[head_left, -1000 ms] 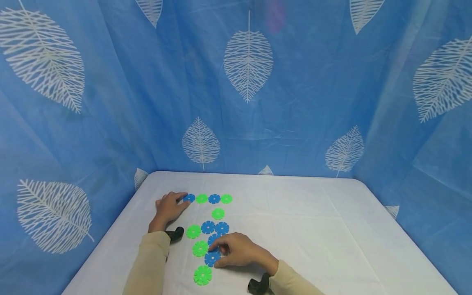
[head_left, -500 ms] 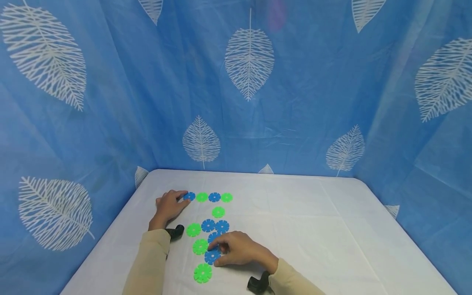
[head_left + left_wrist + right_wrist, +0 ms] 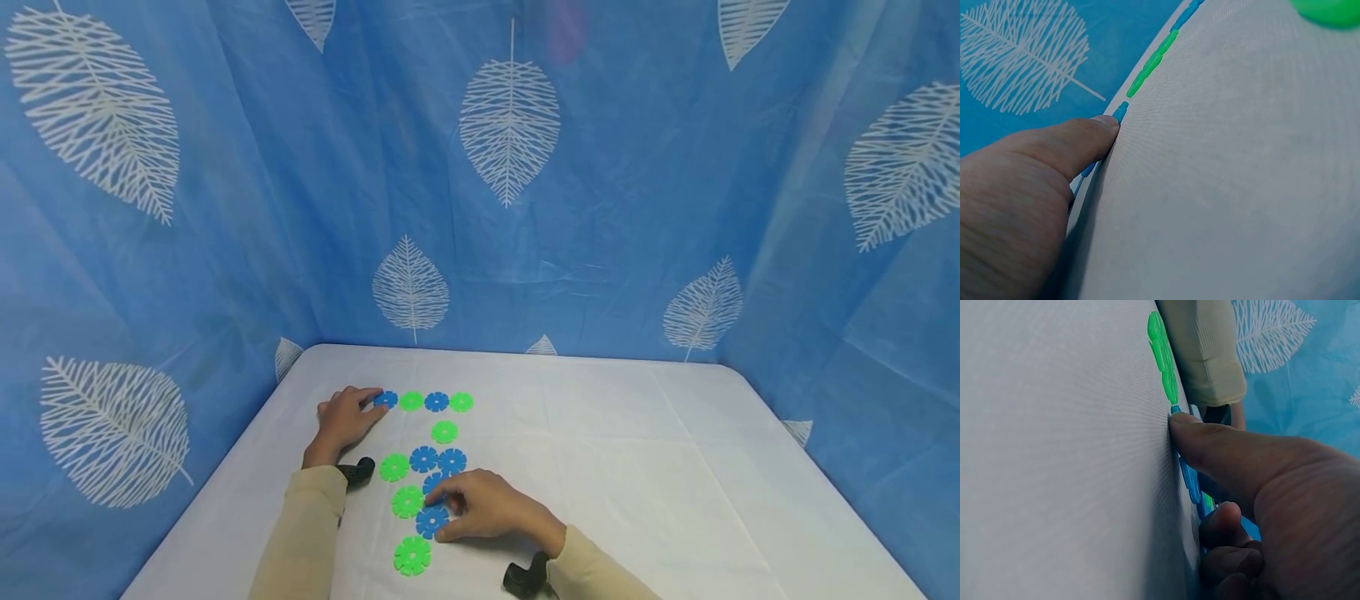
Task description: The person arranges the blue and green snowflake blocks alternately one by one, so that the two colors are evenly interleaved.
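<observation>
On the white table lie flat, notched interlocking discs in blue and green. At the far left, my left hand (image 3: 347, 421) pinches a blue disc (image 3: 387, 400), the left end of a row of blue and green ones; in the left wrist view the thumb (image 3: 1100, 128) presses its edge. My right hand (image 3: 483, 506) spans a nearer blue disc (image 3: 432, 522) between thumb and index finger, its other fingers curled under. In the right wrist view the thumb (image 3: 1194, 428) touches the disc's rim. Another blue disc (image 3: 432, 484) is partly hidden behind the index finger.
Between the hands lie a green disc (image 3: 444, 432) and two blue ones (image 3: 423, 459). Green discs (image 3: 408, 502) stand left of the blue column, one (image 3: 412, 556) nearest me. Black wrist cameras (image 3: 527, 577) sit under both wrists. A blue leaf-print curtain (image 3: 600, 208) encloses the table.
The head view has shifted very slightly. Both hands and the discs stay in the same places.
</observation>
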Available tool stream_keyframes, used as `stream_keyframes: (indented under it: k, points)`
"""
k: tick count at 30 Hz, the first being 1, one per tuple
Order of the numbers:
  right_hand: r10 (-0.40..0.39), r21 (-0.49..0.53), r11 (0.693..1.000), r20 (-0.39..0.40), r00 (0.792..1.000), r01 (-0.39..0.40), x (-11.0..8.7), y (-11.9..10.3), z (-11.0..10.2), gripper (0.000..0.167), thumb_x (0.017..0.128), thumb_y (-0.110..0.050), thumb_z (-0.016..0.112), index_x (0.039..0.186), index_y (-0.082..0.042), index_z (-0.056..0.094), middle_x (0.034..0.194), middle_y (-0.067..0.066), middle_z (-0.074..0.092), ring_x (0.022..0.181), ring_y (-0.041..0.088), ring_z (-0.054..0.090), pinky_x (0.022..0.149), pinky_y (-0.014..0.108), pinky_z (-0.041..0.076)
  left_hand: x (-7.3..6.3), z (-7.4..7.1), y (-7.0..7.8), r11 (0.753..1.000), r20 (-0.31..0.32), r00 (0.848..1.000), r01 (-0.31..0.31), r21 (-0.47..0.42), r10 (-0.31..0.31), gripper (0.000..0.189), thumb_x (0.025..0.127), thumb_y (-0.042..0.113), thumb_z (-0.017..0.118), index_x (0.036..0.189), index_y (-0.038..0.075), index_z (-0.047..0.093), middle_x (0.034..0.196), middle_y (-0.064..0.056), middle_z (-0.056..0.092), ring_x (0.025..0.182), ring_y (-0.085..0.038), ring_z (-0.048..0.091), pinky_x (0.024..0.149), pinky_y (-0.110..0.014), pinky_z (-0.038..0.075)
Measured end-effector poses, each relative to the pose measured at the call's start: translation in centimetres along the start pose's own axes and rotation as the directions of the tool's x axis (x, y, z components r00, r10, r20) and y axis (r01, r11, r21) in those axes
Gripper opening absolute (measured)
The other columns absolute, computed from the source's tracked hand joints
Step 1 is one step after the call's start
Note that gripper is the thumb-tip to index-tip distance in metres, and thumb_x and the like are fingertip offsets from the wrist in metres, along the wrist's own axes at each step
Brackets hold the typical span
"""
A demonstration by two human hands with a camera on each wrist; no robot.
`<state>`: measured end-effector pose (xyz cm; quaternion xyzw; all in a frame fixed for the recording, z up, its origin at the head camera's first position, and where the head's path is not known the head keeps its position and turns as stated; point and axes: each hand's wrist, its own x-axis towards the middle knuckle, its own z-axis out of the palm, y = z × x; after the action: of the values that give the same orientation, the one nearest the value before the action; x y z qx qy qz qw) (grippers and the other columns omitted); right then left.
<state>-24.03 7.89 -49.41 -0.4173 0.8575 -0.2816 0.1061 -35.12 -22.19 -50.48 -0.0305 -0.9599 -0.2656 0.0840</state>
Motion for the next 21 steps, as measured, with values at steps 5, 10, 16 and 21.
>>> stream_keyframes:
  k: [5,10,16,21]
  points:
    - [-0.01,-0.008,1.0,0.008,1.0,0.01,0.09,-0.15,-0.1,0.042,0.083,-0.04,0.081,0.121,-0.025,0.071,0.075,-0.017,0.055,0.066,-0.008,0.045,0.064,0.014,0.04,0.11,0.0,-0.18,1.0,0.017,1.0,0.003,0.002,-0.003,0.051,0.094,0.045,0.066,0.137,0.017,0.063,0.122,-0.015,0.064,0.112,-0.035,0.055,0.091,-0.055,0.029]
    - [-0.017,-0.009,1.0,0.012,1.0,0.017,0.22,-0.07,-0.09,0.04,0.082,-0.039,0.082,0.119,-0.026,0.072,0.075,-0.017,0.055,0.064,-0.007,0.045,0.063,0.014,0.041,0.29,0.19,-0.47,1.0,0.029,1.0,0.001,0.012,-0.001,0.052,0.095,0.046,0.064,0.138,0.017,0.062,0.126,-0.016,0.063,0.114,-0.035,0.055,0.09,-0.056,0.03]
    - [-0.006,-0.035,0.999,0.007,1.0,0.006,0.23,-0.05,-0.08,0.04,0.08,-0.041,0.083,0.117,-0.028,0.072,0.069,-0.017,0.051,0.06,-0.006,0.041,0.06,0.014,0.038,0.17,0.39,-0.59,1.0,0.014,1.0,0.001,0.006,-0.001,0.052,0.094,0.046,0.065,0.137,0.017,0.063,0.125,-0.016,0.064,0.114,-0.036,0.055,0.09,-0.056,0.03]
    - [-0.013,-0.048,0.999,-0.007,1.0,0.012,0.27,-0.09,-0.13,0.039,0.079,-0.042,0.083,0.114,-0.027,0.073,0.066,-0.018,0.05,0.058,-0.006,0.04,0.057,0.015,0.037,0.3,0.34,-0.57,1.0,0.01,1.0,-0.008,0.008,0.008,0.051,0.094,0.046,0.066,0.136,0.018,0.064,0.12,-0.013,0.065,0.11,-0.033,0.056,0.087,-0.054,0.03]
